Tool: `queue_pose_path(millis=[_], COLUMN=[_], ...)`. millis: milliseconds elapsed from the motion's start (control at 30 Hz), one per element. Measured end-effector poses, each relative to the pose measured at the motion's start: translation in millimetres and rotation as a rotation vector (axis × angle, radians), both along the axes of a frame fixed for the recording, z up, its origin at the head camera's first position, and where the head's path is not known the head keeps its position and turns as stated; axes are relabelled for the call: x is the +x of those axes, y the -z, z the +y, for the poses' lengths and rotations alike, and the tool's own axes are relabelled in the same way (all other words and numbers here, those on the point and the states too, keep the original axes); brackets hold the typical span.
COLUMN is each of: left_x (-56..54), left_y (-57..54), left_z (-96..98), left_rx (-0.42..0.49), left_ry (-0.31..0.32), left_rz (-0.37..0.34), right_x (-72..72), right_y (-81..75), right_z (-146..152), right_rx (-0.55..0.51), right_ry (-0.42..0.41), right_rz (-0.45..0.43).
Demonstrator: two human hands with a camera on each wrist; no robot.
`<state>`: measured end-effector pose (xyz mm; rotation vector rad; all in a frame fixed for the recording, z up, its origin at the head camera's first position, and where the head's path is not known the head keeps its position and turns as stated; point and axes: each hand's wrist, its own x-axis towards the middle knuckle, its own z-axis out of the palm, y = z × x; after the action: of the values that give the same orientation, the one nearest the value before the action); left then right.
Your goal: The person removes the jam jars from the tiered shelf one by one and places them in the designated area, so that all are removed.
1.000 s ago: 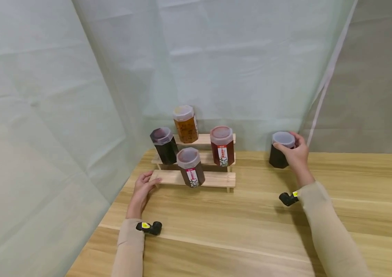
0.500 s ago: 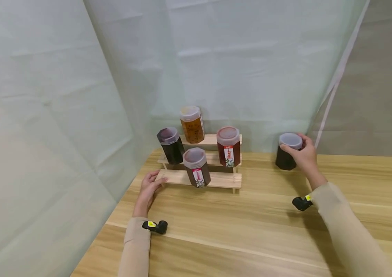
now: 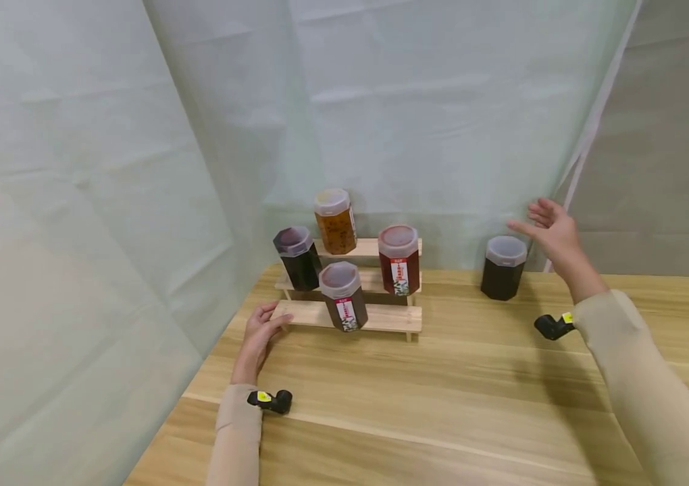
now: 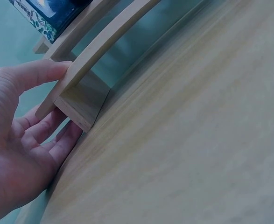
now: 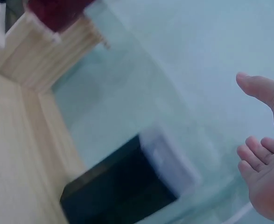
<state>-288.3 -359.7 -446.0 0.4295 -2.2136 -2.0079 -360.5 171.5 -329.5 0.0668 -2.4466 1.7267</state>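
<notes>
- Wooden is the three-step stand (image 3: 390,317), which stands on the table (image 3: 417,405) before a pale cloth (image 3: 411,101).
- The left hand (image 3: 258,334) pinches the left end of its lowest plank: the thumb lies on top, and other fingers are below.
- The right hand (image 3: 554,236) is spread and holds nothing; its thumb is apart from the fingers, near a black jar (image 3: 502,278) but not touching it.
- This black jar, with a whitish lid, stands upright on the table, to the right of the stand and well apart from it.
- On the stand, an orange-brown jar (image 3: 337,234) occupies the top step.
- The middle step carries a dark jar (image 3: 302,271) at left and a red jar (image 3: 399,270) at right.
- One purplish-brown jar (image 3: 347,312), with its label to the front, is on the lowest step.
</notes>
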Motion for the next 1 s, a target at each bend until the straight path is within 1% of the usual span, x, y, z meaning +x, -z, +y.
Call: queue_pose_path(millis=[100,200,467,633,833,1000], left_x=[1.0,1.5,0.1,-0.7,0.1,0.6], left_y=[-1.0,-0.9,1.9,1.2,0.4,0.4], left_z=[-2.7,-3.9,-1.4,-2.8,-4.4,-1.7], left_rx=[-0.001,-0.001,0.019,0.016,0.014,0.002], left_ry=[-0.003,0.003,0.0,-0.003,-0.003,-0.002], left_rz=[0.004,0.009,0.013,0.01,0.003,0.018], right_x=[-0.4,-1.2,-4.8,-7.5,-8.5,-8.6], right_y=[-14.7,-24.9,-36.5,-48.7,-65.2,-72.7], right_z=[-11,-29,-78,-115,-162,-191], right_rx=[-0.026,-0.049,-0.126,-0.169,-0.232,-0.244], right_ry=[-0.046,-0.087,-0.145,-0.211,-0.286,-0.31], right_rz=[0.016,0.029,0.089,0.134,0.127,0.108])
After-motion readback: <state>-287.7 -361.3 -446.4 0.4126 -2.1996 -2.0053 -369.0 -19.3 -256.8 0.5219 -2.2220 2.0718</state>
